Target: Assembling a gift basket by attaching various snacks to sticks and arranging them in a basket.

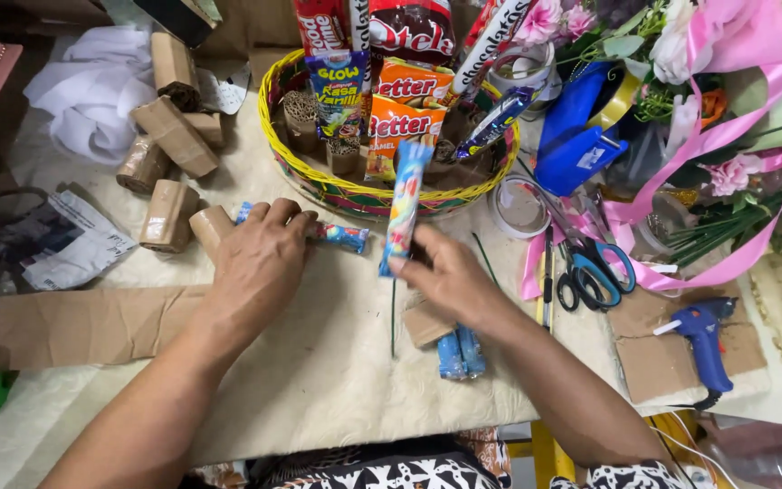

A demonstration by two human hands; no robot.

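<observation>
My right hand (450, 276) holds a colourful snack stick packet (405, 204) upright on a thin green stick (393, 317), just in front of the woven basket (319, 186). My left hand (260, 258) rests palm down on a second blue wrapped snack (341, 237) lying on the table, beside a rolled cardboard piece (210, 226). The yellow and green basket holds several snack packets and cardboard rolls. More blue wrapped snacks (460, 353) lie under my right forearm.
Several cardboard rolls (169, 136) lie at the back left. A flat cardboard strip (83, 324) lies left. A tape roll (518, 206), blue scissors (590, 267), a blue glue gun (703, 333), pink ribbon (681, 195) and artificial flowers (735, 172) crowd the right.
</observation>
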